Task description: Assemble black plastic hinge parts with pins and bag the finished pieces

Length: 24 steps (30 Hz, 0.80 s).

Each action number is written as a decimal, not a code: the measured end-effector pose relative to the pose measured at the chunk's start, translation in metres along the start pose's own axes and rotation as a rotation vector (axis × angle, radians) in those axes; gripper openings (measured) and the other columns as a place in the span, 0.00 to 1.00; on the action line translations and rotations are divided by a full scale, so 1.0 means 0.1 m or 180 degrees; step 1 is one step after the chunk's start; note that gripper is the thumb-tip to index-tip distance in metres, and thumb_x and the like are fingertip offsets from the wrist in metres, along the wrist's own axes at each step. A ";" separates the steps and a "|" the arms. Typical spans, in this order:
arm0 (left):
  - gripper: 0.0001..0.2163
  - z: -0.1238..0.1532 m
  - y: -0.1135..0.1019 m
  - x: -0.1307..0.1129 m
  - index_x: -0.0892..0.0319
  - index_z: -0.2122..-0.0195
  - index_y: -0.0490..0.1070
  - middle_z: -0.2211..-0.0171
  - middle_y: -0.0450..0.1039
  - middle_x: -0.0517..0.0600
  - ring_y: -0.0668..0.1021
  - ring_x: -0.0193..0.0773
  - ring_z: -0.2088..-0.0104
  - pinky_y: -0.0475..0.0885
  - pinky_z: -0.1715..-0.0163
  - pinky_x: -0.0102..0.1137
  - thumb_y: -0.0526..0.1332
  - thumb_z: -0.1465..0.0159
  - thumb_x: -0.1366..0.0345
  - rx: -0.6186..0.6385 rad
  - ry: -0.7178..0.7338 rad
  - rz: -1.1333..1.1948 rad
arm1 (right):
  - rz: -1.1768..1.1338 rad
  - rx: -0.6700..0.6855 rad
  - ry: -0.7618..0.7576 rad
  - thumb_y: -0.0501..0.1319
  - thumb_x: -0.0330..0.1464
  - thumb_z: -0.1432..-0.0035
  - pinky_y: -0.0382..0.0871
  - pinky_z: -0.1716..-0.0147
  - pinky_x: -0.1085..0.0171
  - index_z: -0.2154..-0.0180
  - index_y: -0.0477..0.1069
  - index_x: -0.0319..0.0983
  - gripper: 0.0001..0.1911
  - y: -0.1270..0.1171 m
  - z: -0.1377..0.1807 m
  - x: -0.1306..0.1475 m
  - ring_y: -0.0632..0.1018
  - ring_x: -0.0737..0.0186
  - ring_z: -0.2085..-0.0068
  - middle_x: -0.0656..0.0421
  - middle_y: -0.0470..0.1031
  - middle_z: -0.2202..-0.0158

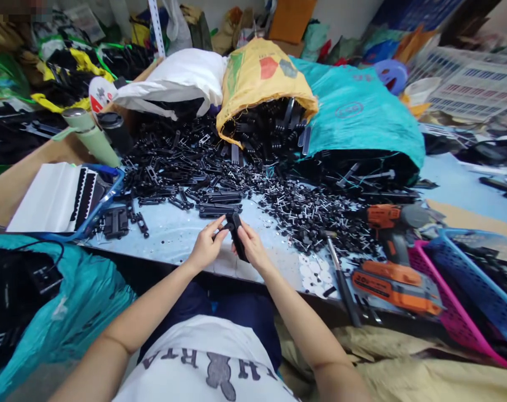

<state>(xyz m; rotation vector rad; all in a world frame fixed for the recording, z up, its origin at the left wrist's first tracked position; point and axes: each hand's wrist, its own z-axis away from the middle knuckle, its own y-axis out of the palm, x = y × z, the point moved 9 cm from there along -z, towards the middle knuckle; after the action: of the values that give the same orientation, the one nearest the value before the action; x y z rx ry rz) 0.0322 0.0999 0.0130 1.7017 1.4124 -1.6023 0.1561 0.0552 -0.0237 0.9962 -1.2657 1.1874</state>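
Both my hands meet over the front edge of the light blue table [170, 245]. My right hand [253, 245] is wrapped round a long black plastic part [237, 237], which stands tilted. At the upper end of that part, the fingers of my left hand [206, 243] are pinched together; whether they grip the same part or a small piece on it is hidden. Just beyond my fingers lie several similar black bars [220, 204] in a stack. To the right spreads a heap of black-headed screws [304, 206] with pale shanks.
Loose black parts [173, 151] pile up before a white sack [190, 72], a yellow sack [266, 72] and a teal sack [354, 106]. An orange cordless drill [396, 262] and a hammer [341, 279] lie right, beside a pink basket [458, 312]. A green flask [92, 137] leans left.
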 end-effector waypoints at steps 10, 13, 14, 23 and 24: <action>0.16 0.10 -0.17 -0.44 0.59 0.47 0.67 0.61 0.70 0.54 0.74 0.35 0.60 0.71 0.59 0.31 0.49 0.33 0.65 -0.1042 0.0646 -0.0528 | 0.0802 -0.0194 -0.1125 0.52 0.41 0.38 0.73 0.75 0.64 0.39 0.54 0.51 0.26 0.08 0.22 0.34 0.70 0.70 0.77 0.55 0.69 0.58; 0.16 0.09 -0.18 -0.48 0.59 0.48 0.68 0.60 0.70 0.54 0.74 0.35 0.60 0.71 0.59 0.31 0.48 0.32 0.64 -0.1123 0.0738 -0.0531 | 0.0791 -0.0406 -0.1181 0.51 0.42 0.38 0.74 0.73 0.61 0.38 0.52 0.51 0.27 0.16 0.26 0.32 0.71 0.68 0.76 0.55 0.69 0.58; 0.16 0.07 -0.15 -0.48 0.59 0.49 0.68 0.61 0.70 0.54 0.74 0.35 0.60 0.71 0.59 0.31 0.48 0.32 0.64 -0.0987 0.0788 -0.0542 | 0.0810 -0.0415 -0.1198 0.52 0.42 0.38 0.74 0.72 0.61 0.38 0.52 0.51 0.27 0.17 0.26 0.31 0.70 0.68 0.76 0.55 0.69 0.58; 0.19 0.05 0.04 0.16 0.59 0.47 0.65 0.64 0.70 0.51 0.72 0.27 0.78 0.69 0.79 0.25 0.49 0.33 0.56 -0.0514 -0.0480 0.0659 | 0.1038 0.0479 -0.0881 0.52 0.42 0.38 0.72 0.74 0.65 0.39 0.54 0.50 0.26 0.16 0.11 0.16 0.71 0.72 0.76 0.57 0.70 0.56; 0.20 0.09 0.09 0.25 0.59 0.45 0.63 0.65 0.70 0.50 0.72 0.28 0.79 0.70 0.79 0.25 0.49 0.34 0.55 -0.0442 -0.0630 0.0863 | 0.1175 0.0578 -0.0912 0.51 0.42 0.38 0.72 0.71 0.65 0.39 0.55 0.49 0.26 0.14 0.10 0.15 0.72 0.70 0.75 0.57 0.70 0.56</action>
<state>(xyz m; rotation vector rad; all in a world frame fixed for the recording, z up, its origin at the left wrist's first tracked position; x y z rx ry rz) 0.0311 0.0985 -0.0146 1.5336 1.1171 -1.4434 0.1399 0.0487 -0.0088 1.1258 -1.6410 1.5016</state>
